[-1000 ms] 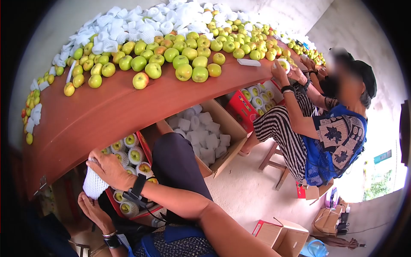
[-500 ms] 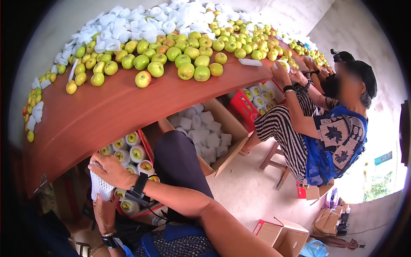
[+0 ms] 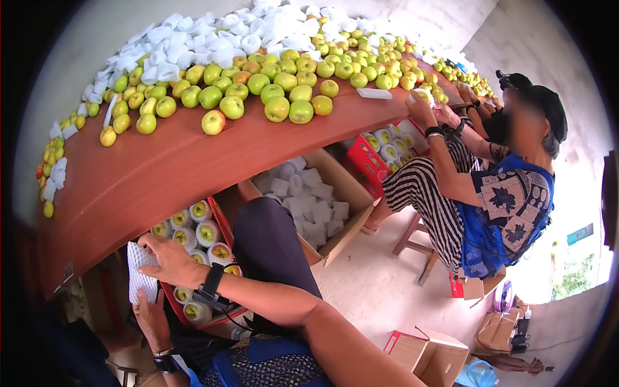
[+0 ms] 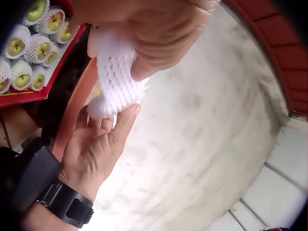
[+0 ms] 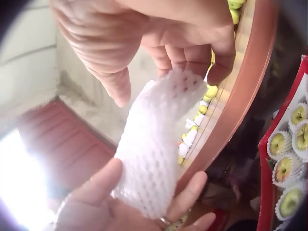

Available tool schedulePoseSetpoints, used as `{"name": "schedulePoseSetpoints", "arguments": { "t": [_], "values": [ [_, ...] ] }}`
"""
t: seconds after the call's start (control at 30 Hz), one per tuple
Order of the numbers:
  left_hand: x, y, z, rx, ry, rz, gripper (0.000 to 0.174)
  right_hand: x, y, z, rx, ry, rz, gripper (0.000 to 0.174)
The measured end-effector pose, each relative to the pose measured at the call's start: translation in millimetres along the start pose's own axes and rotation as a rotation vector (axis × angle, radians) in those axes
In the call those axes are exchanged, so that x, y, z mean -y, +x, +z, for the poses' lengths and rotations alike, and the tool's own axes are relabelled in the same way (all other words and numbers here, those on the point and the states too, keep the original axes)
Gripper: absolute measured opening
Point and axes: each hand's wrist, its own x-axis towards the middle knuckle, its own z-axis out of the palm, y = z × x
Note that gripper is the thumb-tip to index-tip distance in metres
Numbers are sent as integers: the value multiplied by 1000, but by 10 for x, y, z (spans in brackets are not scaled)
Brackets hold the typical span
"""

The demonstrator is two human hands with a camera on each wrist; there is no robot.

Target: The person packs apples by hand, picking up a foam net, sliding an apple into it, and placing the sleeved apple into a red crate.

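A white foam fruit net stands nearly upright between both hands, at the table's near edge. My left hand holds its lower end, the thumb on one side and the fingers on the other. My right hand is at its upper part. In the right wrist view, the right thumb lies at one edge of the net, and the other fingers reach the far side of its upper end. No apple shows through the mesh. Beneath the right hand, netted apples fill a red box.
On the brown table lie many loose apples and heaped foam nets. A cardboard box of white foam pieces stands beyond my knee. To the right sits another person near a second red apple box.
The net has swung from hanging below the right hand to standing nearly upright. My left hand has risen to its lower end, while the right hand has shifted to its side.
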Motion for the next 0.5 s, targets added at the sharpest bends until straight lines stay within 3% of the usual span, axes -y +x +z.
{"name": "schedulePoseSetpoints", "arguments": {
  "t": [0.03, 0.13, 0.27, 0.37, 0.4, 0.5],
  "values": [
    [24, -1, -7, 9, 45, 18, 38, -20, -2, 13, -73, 4, -31, 33],
    [112, 30, -124, 86, 128, 48, 38, -98, 39, 3, 32, 73, 62, 36],
    [29, -38, 18, 79, 137, 11, 39, 35, 26, -133, 396, 22, 261, 28],
    [-43, -86, 92, 117, -38, 2, 42, -92, -27, 18, 338, 92, 33, 28],
    [-57, -93, 124, 136, -135, -10, 44, -103, -46, 59, 277, 100, 38, 25],
    [-167, -132, 172, 149, -188, -92, 52, -115, -32, 67, 89, -103, -123, 23]
  ]
}}
